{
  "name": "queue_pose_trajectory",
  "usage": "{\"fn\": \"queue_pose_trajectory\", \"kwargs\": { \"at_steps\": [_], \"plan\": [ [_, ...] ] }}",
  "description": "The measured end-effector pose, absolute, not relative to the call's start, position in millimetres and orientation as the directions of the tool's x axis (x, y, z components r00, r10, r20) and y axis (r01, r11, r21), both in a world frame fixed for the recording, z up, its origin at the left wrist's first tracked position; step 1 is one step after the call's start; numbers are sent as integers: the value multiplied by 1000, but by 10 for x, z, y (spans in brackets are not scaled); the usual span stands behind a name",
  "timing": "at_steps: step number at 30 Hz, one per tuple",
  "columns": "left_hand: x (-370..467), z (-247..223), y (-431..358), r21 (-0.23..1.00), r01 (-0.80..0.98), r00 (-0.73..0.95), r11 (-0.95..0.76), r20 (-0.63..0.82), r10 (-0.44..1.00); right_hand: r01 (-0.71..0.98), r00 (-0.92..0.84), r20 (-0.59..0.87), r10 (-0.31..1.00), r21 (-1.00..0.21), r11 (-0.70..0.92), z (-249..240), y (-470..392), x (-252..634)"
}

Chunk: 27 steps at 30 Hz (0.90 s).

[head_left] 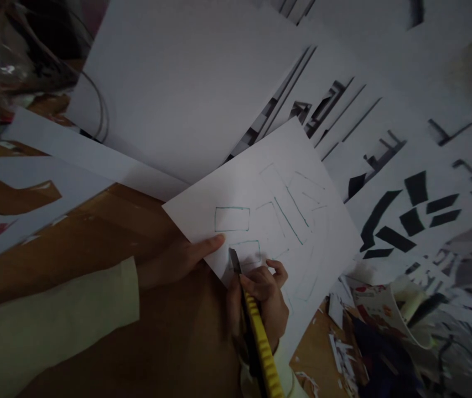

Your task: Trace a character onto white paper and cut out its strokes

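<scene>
A white sheet of paper point(256, 182) lies at an angle in front of me, with rectangles and other shapes drawn on it in thin green lines. At its lower left edge my left hand point(181, 258) is closed on the paper, thumb on top and the fingers hidden beneath. My right hand point(264, 296) grips a yellow and black utility knife point(259, 334) with its blade out. The blade's tip is at the left side of the lower drawn rectangle, just right of my left thumb. Some right-hand fingers rest on the sheet.
Large white sheets point(169, 83) cover the far side, several with cut-out openings. One sheet with dark cut-out shapes point(412, 221) lies to the right. Paper scraps point(343, 354) and a white cup point(385, 309) holding tools are at lower right. Cables point(98, 99) lie at upper left on the wooden table point(169, 342).
</scene>
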<state>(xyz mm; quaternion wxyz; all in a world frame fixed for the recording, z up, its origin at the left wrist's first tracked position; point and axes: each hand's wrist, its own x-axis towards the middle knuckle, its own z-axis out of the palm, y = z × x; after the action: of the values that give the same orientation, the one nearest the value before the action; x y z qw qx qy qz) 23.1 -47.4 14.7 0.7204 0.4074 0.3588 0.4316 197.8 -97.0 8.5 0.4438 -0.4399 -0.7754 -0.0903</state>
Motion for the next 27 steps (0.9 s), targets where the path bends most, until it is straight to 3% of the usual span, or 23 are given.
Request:
{"fn": "queue_pose_trajectory", "kwargs": {
  "at_steps": [13,27],
  "plan": [
    [230,91,-491,849,-375,379,371,-225,898,748,-187,778,600,-283,601,100,-1068,1921],
    [225,82,-491,862,-350,363,366,-235,902,753,-309,745,591,-187,630,129,-1157,2038]
  ]
}}
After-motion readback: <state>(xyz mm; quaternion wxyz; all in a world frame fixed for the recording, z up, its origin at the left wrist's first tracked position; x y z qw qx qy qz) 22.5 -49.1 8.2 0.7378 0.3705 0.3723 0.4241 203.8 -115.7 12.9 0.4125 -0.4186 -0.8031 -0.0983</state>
